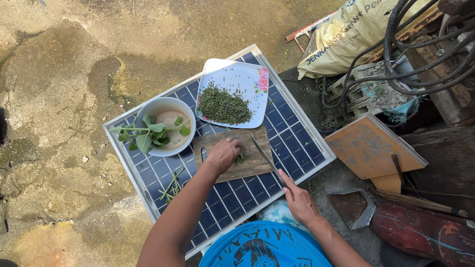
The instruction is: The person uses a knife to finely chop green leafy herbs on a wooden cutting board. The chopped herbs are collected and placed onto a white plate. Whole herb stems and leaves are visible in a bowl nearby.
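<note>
The left hand (223, 154) closes on a small bunch of green leaves (240, 157), soft, light, best pinched near the fingertips; the right hand (298, 200) grips the knife (263, 154), its blade beside them.

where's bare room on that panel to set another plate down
Free: solar panel strip right of the cutting board, and the near patch between the stems and right hand. Crowded: far side, with bowl and plate.
</note>
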